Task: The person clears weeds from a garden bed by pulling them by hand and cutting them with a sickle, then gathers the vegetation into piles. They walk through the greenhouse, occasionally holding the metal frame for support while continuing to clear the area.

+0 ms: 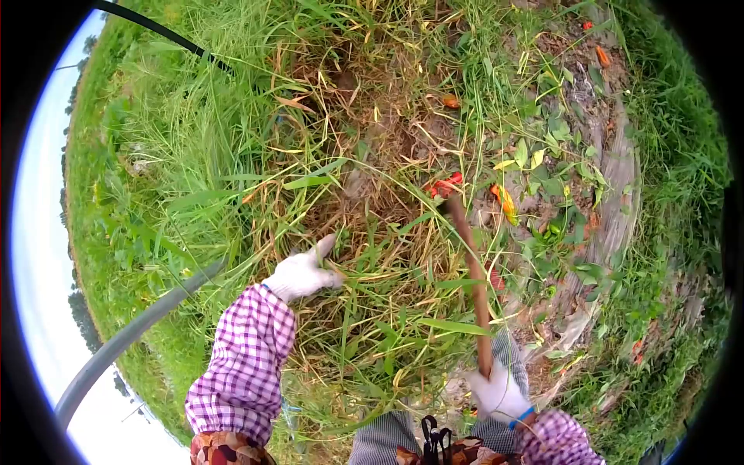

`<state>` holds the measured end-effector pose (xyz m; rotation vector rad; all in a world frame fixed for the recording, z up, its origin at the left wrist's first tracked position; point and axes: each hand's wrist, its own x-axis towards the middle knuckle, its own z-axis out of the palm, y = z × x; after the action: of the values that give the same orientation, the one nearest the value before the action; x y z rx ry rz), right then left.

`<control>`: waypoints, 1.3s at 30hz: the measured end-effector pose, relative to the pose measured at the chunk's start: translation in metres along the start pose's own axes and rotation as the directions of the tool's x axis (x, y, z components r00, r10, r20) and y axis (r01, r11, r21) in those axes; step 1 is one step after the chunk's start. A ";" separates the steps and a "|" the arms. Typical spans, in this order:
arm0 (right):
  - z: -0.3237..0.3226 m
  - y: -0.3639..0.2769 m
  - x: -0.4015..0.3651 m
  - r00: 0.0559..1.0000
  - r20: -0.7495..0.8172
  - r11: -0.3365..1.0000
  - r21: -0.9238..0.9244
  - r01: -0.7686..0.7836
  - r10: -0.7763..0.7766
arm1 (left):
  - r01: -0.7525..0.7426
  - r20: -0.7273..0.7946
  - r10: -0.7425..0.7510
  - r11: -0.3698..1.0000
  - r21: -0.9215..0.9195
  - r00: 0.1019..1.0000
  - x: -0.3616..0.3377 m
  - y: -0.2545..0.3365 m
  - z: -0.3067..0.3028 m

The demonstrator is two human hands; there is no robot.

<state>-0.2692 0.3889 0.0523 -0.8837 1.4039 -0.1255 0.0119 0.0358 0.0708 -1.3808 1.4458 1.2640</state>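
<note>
My left hand (pixel 306 273), in a white glove, is just above the cut and matted grass (pixel 372 310), its thumb and fingers apart and nothing visible between them. My right hand (pixel 498 394), also gloved in white, is wrapped round the lower end of a wooden handle (pixel 474 291). The handle points up and slightly left; its far end lies by a red pepper (pixel 446 184) among the stalks, and no tool head can be made out there. An orange-yellow pepper (pixel 504 203) lies just right of that end.
A grey pole (pixel 139 333) arches in from the left, and a thin black hoop (pixel 159 32) crosses the upper left. Plastic sheeting (pixel 616 198) runs down the right side with leafy plants and several fallen peppers. My legs (pixel 384 438) are at the bottom.
</note>
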 end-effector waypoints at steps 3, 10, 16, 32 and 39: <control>0.047 -0.006 -0.088 0.911 0.272 0.948 -0.019 -0.318 0.311 | 0.008 -0.127 0.008 0.992 0.128 0.992 0.061 0.000 0.018; 0.032 -0.007 -0.089 0.882 0.269 0.885 0.157 -0.437 0.388 | 0.455 -0.156 -0.427 0.841 0.292 0.891 0.132 0.086 0.102; -0.008 0.020 -0.090 0.945 0.175 0.954 0.071 -0.292 0.277 | 0.357 -0.200 -0.314 0.602 0.714 0.928 0.152 0.034 0.132; -0.135 0.015 -0.127 0.961 -0.220 0.762 -0.589 -0.269 0.169 | 0.406 -0.254 -0.321 0.782 0.473 0.913 0.165 -0.068 0.157; -0.113 -0.011 -0.121 0.959 -0.251 0.879 -0.417 -0.233 0.135 | -0.123 -0.779 0.118 0.991 0.052 0.616 0.272 -0.173 0.243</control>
<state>-0.3903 0.3982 0.1650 -1.1274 1.7513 0.2660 0.1209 0.2194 -0.2719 -2.0064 2.1398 0.7205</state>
